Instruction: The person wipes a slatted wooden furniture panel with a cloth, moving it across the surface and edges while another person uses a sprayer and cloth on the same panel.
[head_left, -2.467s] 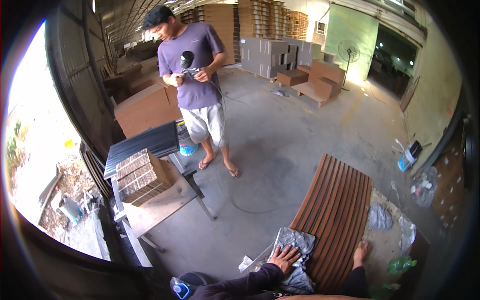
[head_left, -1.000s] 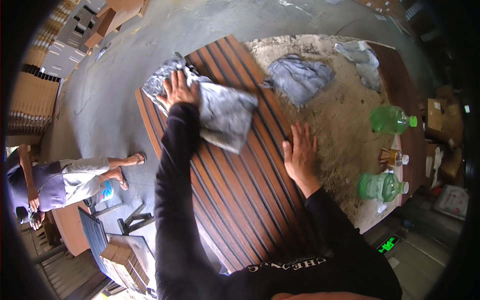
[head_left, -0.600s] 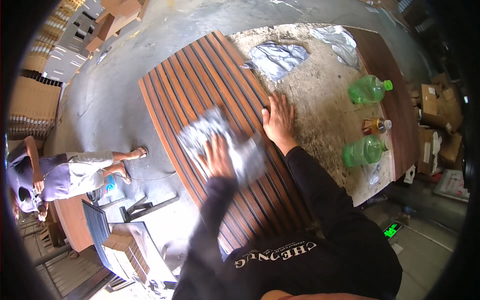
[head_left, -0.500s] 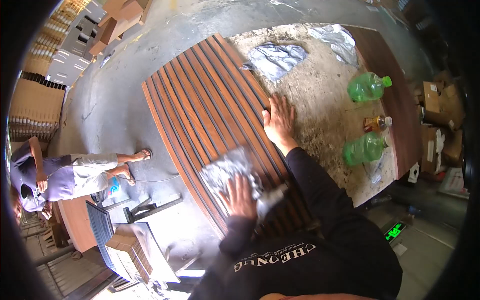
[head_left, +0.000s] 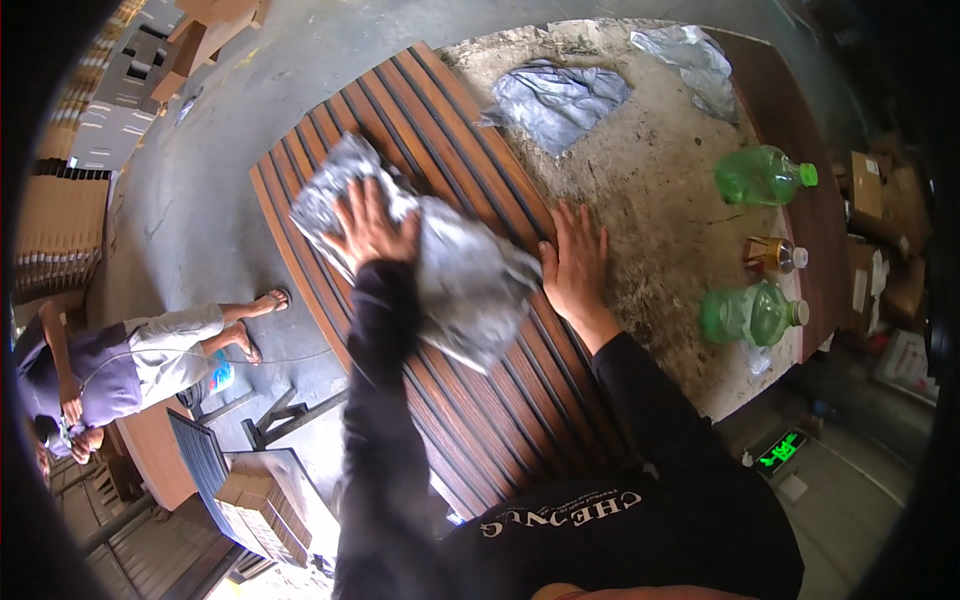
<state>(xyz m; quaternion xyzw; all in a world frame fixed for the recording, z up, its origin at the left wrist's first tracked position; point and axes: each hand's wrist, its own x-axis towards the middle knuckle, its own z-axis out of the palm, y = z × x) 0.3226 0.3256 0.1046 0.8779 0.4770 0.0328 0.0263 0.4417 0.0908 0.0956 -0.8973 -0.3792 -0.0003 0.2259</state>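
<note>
Presses grey cloth (head_left: 465,275) onto slatted brown panel (head_left: 475,415) with left hand (head_left: 372,222), held flat with fingers well spread; pins cloth under palm rather than gripping it. Lays right hand (head_left: 577,265) flat and unfolded, with fingers loosely extended, on stained work surface (head_left: 655,225) along panel's right edge; holds nothing there. Cannot tell whether thumb touches that edge. Locate panel directly ahead, slanting from far left to near right. Note crumpled cloth (head_left: 560,103) just beside panel, beyond right hand. Note small amber bottle (head_left: 768,254) between green bottle (head_left: 758,176) and second green bottle (head_left: 742,315), farther right.
</note>
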